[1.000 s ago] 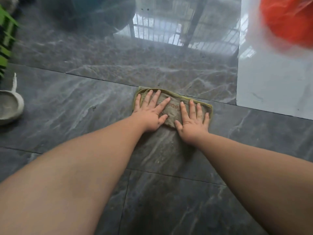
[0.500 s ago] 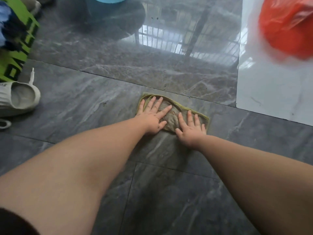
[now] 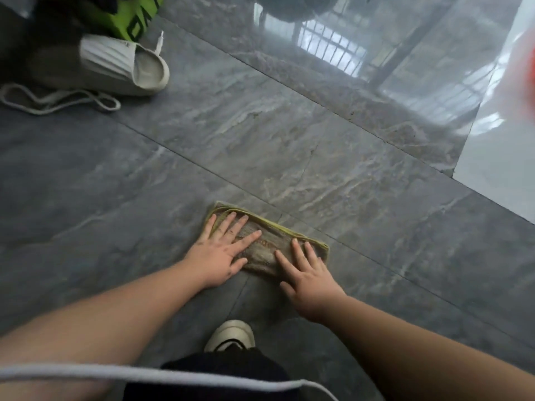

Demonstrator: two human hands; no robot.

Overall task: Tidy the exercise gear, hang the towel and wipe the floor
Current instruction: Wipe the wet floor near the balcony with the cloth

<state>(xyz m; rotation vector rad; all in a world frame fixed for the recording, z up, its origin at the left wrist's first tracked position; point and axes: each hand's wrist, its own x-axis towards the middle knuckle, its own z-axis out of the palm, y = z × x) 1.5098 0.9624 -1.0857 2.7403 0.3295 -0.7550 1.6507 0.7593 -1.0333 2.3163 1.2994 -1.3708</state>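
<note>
Floor-wipe stage under way. Cloth (image 3: 272, 250) flat on floor (image 3: 289, 157), frame centre. Left hand (image 3: 224, 250), right hand (image 3: 308, 273) side by side, fingers straight, pressing cloth. Shoe (image 3: 124, 65), bag (image 3: 136, 15) at 11 o'clock, seemingly untidied. Towel hanging: cannot tell.

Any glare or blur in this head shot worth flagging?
Head view: window glare on the glossy floor at top; the orange thing at the right edge is smeared by blur; both hands and the cloth are sharp.
</note>
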